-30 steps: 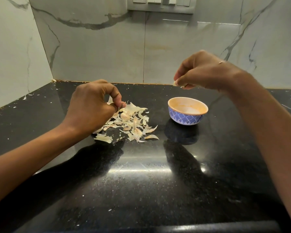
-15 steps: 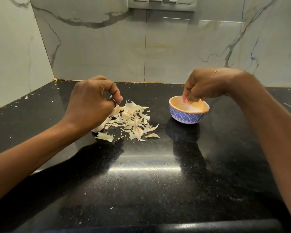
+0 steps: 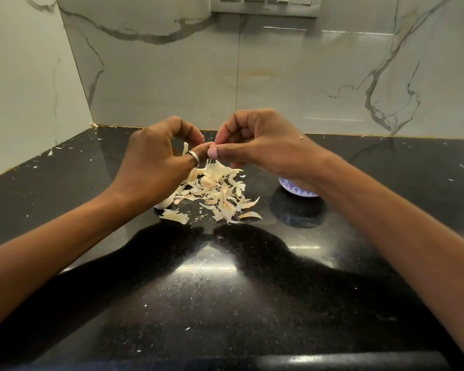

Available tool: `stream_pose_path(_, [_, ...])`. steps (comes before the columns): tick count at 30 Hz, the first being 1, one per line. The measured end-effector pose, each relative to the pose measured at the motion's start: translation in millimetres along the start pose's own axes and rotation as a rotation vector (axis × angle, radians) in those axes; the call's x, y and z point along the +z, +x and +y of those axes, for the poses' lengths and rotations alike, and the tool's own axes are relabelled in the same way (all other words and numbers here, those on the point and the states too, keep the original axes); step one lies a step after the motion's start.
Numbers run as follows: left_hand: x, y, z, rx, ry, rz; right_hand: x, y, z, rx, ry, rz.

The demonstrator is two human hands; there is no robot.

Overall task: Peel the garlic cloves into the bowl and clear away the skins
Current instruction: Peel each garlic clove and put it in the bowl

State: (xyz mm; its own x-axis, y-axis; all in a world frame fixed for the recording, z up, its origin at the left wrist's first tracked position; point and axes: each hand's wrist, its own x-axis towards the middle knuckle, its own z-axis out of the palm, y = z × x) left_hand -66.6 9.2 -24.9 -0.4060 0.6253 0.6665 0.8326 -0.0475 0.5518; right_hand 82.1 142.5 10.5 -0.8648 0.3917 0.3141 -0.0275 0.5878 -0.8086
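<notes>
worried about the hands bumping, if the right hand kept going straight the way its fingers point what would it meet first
The left hand: the right hand points leftward at it, their fingertips meeting around a garlic piece above the skins. They look in contact, though depth is unclear.

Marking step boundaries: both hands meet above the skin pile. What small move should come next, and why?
Probably strip the skin downward with the right hand. Both it and the left hand pinch a mostly hidden garlic piece above the skin pile, and the bowl waits under the right wrist.
</notes>
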Motion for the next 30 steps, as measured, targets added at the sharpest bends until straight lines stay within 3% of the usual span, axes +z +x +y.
stream_pose_path(9, [-3.2,2.1,4.2,-0.143,-0.183,-0.035,12.2,0.7,6.7,0.071,0.398,0.038])
stream_pose_path(22, [-6.1,4.0,4.2,-0.130,-0.199,-0.063,14.5,1.6,9.3,0.109,0.465,0.033])
stream_pose_path(30, [-6.9,8.3,7.1,-0.480,-0.597,-0.138,13.7,6.4,15.1,0.059,0.492,-0.081])
